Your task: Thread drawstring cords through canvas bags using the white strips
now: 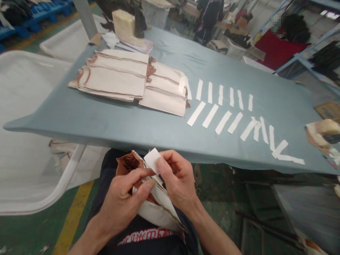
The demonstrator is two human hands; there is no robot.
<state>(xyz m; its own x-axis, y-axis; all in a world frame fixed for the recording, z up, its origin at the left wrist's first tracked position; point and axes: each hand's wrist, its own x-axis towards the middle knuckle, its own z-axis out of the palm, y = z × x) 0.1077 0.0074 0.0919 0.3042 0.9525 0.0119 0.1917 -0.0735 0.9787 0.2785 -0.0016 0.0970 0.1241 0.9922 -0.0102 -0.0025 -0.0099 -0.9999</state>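
Note:
In my lap lies a cream fabric bag [162, 210] with a brown lining, its open end towards the table. My left hand [123, 198] pinches the bag near its upper edge with thumb and forefinger; exactly what lies between the fingertips is partly hidden. Between the thumb and fingers of my right hand [176, 177] is a short white strip [152, 157], held at the bag's edge. The strip's lower end is covered by my fingers. Both hands are in front of the table's near edge, close together.
Stacked cream bags [117, 79] lie on the blue-green table [111, 124]. Rows of white strips [210, 116] are spread to their right. A large white bin [66, 180] stands at left. A yellowish foam block [123, 26] sits at the back; a person [209, 17] is beyond.

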